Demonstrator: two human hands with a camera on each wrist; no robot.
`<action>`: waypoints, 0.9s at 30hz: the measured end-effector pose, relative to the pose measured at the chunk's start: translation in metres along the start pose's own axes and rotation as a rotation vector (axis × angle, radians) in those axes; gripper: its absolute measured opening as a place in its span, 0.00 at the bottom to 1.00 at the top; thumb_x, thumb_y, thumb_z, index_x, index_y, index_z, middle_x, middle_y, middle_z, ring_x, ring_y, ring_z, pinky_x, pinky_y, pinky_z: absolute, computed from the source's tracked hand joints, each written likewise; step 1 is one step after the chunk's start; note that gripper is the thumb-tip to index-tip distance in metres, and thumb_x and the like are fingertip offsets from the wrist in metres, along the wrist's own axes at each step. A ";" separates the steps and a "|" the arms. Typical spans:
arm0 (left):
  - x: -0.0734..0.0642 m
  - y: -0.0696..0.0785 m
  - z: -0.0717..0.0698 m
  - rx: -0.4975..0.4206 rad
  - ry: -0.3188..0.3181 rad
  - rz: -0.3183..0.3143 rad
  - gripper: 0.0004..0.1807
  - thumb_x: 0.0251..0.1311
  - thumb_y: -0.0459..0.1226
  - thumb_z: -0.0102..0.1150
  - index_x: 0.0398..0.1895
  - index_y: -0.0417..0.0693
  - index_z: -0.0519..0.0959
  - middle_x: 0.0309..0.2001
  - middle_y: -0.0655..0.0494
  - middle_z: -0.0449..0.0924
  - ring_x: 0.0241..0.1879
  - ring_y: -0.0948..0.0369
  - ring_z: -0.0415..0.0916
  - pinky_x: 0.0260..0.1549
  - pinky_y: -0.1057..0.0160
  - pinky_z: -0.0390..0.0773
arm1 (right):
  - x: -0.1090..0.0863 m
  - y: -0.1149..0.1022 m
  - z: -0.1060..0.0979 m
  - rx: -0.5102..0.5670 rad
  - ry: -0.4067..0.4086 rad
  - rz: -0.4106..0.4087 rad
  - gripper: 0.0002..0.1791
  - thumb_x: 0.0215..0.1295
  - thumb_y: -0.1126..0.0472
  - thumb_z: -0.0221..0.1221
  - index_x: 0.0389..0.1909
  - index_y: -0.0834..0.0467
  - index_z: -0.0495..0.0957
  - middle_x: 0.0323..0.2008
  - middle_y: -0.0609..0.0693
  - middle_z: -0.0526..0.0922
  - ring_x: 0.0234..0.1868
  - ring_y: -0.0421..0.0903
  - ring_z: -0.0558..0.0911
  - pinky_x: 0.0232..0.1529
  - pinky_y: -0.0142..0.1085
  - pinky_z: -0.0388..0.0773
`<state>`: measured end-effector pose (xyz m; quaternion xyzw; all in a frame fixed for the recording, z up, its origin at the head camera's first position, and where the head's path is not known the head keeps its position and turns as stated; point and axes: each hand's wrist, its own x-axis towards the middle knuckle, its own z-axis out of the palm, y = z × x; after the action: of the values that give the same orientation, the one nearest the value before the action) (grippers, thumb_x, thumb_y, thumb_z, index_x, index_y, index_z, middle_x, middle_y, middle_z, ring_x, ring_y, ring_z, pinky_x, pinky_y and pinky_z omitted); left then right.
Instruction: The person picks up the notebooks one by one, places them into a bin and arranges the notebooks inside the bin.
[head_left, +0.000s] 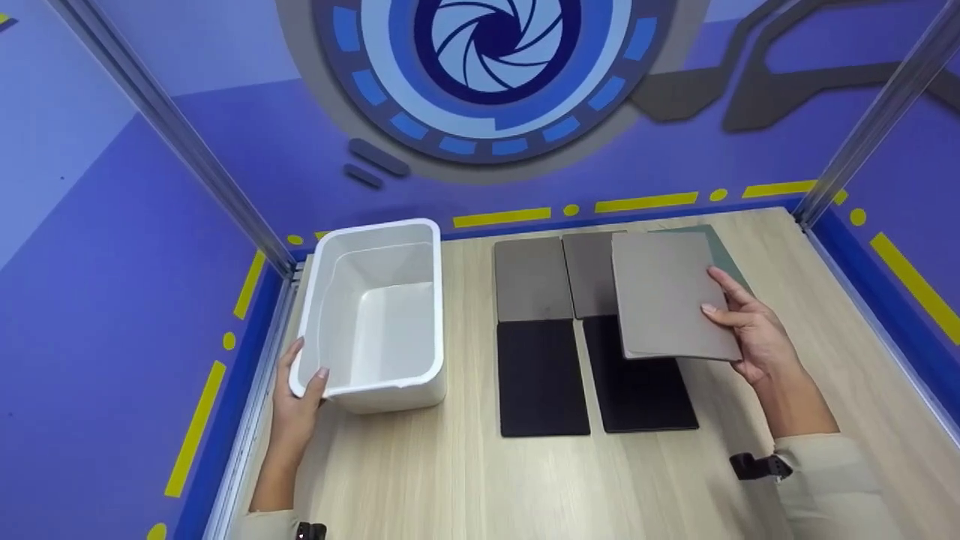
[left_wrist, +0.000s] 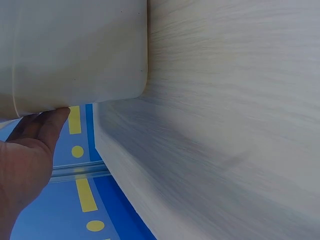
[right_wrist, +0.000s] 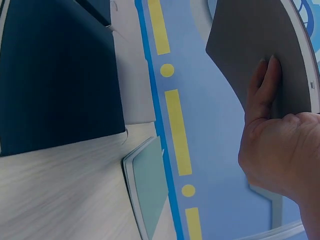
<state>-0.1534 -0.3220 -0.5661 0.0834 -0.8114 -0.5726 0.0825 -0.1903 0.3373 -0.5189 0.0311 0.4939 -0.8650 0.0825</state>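
Observation:
My left hand (head_left: pixel 296 401) grips the near left corner of a white plastic bin (head_left: pixel 439 315), thumb at the rim and fingers along the outer side. Nothing lies inside the bin. In the left wrist view the fingers touch the wall of the bin (left_wrist: pixel 75 55). My right hand (head_left: pixel 761 337) holds a grey-brown notebook (head_left: pixel 667 292) by its right edge, thumb on the upper cover. The right wrist view shows the fingers spread under the notebook (right_wrist: pixel 235 45), raised above the table. It overlaps a black notebook (head_left: pixel 641 397) and a green notebook (head_left: pixel 724 251) in the head view.
Two more grey-brown notebooks, one left (head_left: pixel 531 279) and one partly covered (head_left: pixel 591 274), lie at the back of the wooden table (head_left: pixel 469 480). Another black notebook (head_left: pixel 541 379) lies in front of them. Blue printed walls (head_left: pixel 247 150) enclose the table's back and sides.

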 end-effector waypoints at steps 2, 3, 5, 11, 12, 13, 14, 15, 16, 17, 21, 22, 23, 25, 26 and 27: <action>0.000 0.000 0.000 0.009 0.002 0.003 0.39 0.78 0.42 0.57 0.87 0.61 0.53 0.87 0.51 0.49 0.82 0.50 0.54 0.54 0.83 0.67 | 0.002 0.000 0.002 -0.001 0.004 0.001 0.45 0.80 0.72 0.53 0.88 0.47 0.45 0.88 0.43 0.24 0.53 0.39 0.89 0.42 0.35 0.89; 0.000 -0.001 -0.001 0.009 0.001 -0.001 0.39 0.78 0.42 0.57 0.87 0.61 0.53 0.87 0.52 0.49 0.82 0.50 0.54 0.54 0.83 0.68 | 0.003 0.000 0.003 0.003 0.004 0.002 0.45 0.80 0.73 0.53 0.88 0.47 0.44 0.88 0.43 0.24 0.53 0.39 0.89 0.42 0.35 0.89; 0.000 -0.001 -0.002 0.014 0.007 -0.002 0.39 0.78 0.42 0.57 0.87 0.61 0.53 0.87 0.53 0.49 0.83 0.51 0.53 0.57 0.81 0.68 | 0.004 0.001 0.006 0.003 -0.003 0.005 0.45 0.80 0.73 0.52 0.88 0.48 0.43 0.88 0.43 0.23 0.54 0.39 0.88 0.43 0.35 0.89; 0.001 -0.001 -0.005 0.011 0.010 0.009 0.39 0.77 0.41 0.58 0.86 0.60 0.53 0.87 0.55 0.48 0.85 0.52 0.48 0.78 0.45 0.63 | 0.009 0.001 0.013 0.012 -0.017 0.010 0.45 0.80 0.72 0.53 0.88 0.48 0.43 0.88 0.43 0.24 0.58 0.38 0.87 0.45 0.35 0.89; 0.001 -0.001 -0.005 0.004 0.005 0.011 0.40 0.77 0.40 0.58 0.87 0.60 0.53 0.87 0.54 0.48 0.85 0.52 0.47 0.78 0.40 0.61 | 0.009 0.000 0.014 0.015 -0.017 0.009 0.45 0.80 0.72 0.53 0.88 0.48 0.44 0.88 0.44 0.25 0.58 0.38 0.87 0.46 0.35 0.89; 0.001 -0.001 -0.005 -0.001 0.004 0.018 0.40 0.77 0.40 0.58 0.87 0.59 0.53 0.87 0.53 0.48 0.85 0.51 0.46 0.79 0.37 0.57 | 0.009 0.000 0.015 0.018 -0.020 0.007 0.45 0.80 0.72 0.52 0.88 0.48 0.43 0.88 0.44 0.25 0.58 0.38 0.87 0.46 0.36 0.89; 0.001 -0.002 -0.005 -0.006 0.003 0.023 0.40 0.77 0.40 0.59 0.86 0.59 0.53 0.87 0.53 0.48 0.85 0.51 0.46 0.80 0.35 0.55 | 0.009 0.000 0.016 0.019 -0.022 0.004 0.45 0.80 0.72 0.52 0.88 0.48 0.43 0.88 0.44 0.25 0.58 0.38 0.87 0.46 0.36 0.89; 0.001 -0.003 -0.005 -0.009 0.003 0.025 0.40 0.76 0.40 0.59 0.86 0.59 0.53 0.88 0.53 0.48 0.86 0.50 0.45 0.80 0.35 0.53 | 0.010 -0.001 0.016 0.018 -0.024 0.002 0.45 0.80 0.72 0.52 0.88 0.48 0.43 0.88 0.44 0.25 0.59 0.38 0.87 0.46 0.36 0.89; 0.001 -0.003 -0.004 -0.013 0.000 0.021 0.40 0.76 0.40 0.59 0.87 0.60 0.53 0.87 0.53 0.48 0.86 0.50 0.46 0.81 0.41 0.58 | 0.010 -0.001 0.017 0.016 -0.027 0.001 0.45 0.80 0.72 0.52 0.88 0.48 0.43 0.88 0.44 0.25 0.59 0.38 0.87 0.47 0.36 0.89; 0.000 -0.003 -0.004 -0.018 -0.001 0.017 0.40 0.77 0.39 0.58 0.87 0.60 0.53 0.87 0.53 0.48 0.85 0.50 0.47 0.80 0.49 0.62 | 0.010 -0.001 0.018 0.009 -0.029 -0.001 0.44 0.80 0.72 0.52 0.88 0.49 0.43 0.88 0.45 0.24 0.59 0.37 0.86 0.47 0.36 0.88; -0.001 -0.001 -0.003 -0.022 -0.009 -0.002 0.40 0.78 0.40 0.57 0.87 0.61 0.52 0.87 0.54 0.48 0.84 0.51 0.51 0.71 0.69 0.67 | 0.011 -0.001 0.020 -0.018 -0.030 -0.009 0.44 0.80 0.71 0.52 0.88 0.49 0.43 0.88 0.45 0.24 0.60 0.36 0.85 0.48 0.34 0.88; -0.001 0.000 -0.002 -0.022 -0.013 -0.008 0.40 0.78 0.40 0.57 0.87 0.62 0.52 0.87 0.54 0.48 0.83 0.51 0.53 0.68 0.71 0.68 | 0.011 -0.001 0.020 -0.019 -0.028 -0.011 0.44 0.80 0.72 0.52 0.88 0.49 0.43 0.88 0.46 0.24 0.60 0.36 0.85 0.48 0.34 0.88; 0.000 0.000 -0.002 -0.018 -0.013 -0.008 0.40 0.78 0.40 0.57 0.87 0.62 0.52 0.87 0.54 0.49 0.83 0.52 0.52 0.70 0.68 0.66 | 0.011 -0.001 0.020 -0.019 -0.026 -0.013 0.44 0.80 0.72 0.52 0.88 0.49 0.43 0.88 0.46 0.24 0.60 0.36 0.85 0.48 0.34 0.88; 0.000 0.000 -0.002 -0.007 -0.014 -0.010 0.40 0.78 0.41 0.57 0.87 0.63 0.52 0.87 0.55 0.49 0.83 0.53 0.53 0.71 0.64 0.65 | 0.012 0.000 0.021 -0.016 -0.021 -0.015 0.44 0.80 0.72 0.53 0.88 0.49 0.45 0.88 0.46 0.25 0.60 0.36 0.85 0.47 0.34 0.88; 0.000 0.000 -0.002 -0.012 -0.015 -0.011 0.40 0.78 0.41 0.57 0.87 0.63 0.52 0.87 0.55 0.49 0.83 0.53 0.54 0.70 0.66 0.66 | 0.012 0.000 0.021 -0.013 -0.019 -0.014 0.44 0.80 0.72 0.53 0.88 0.49 0.45 0.88 0.46 0.25 0.59 0.36 0.85 0.47 0.34 0.88; 0.000 0.000 -0.002 -0.017 -0.017 -0.010 0.40 0.78 0.41 0.57 0.87 0.63 0.52 0.87 0.55 0.49 0.82 0.52 0.54 0.68 0.70 0.67 | 0.013 0.000 0.022 -0.009 -0.018 -0.014 0.44 0.80 0.72 0.53 0.88 0.49 0.45 0.88 0.46 0.25 0.59 0.36 0.86 0.47 0.34 0.88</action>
<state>-0.1527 -0.3236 -0.5659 0.0820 -0.8068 -0.5804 0.0736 -0.2022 0.3171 -0.5093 0.0192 0.4974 -0.8635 0.0809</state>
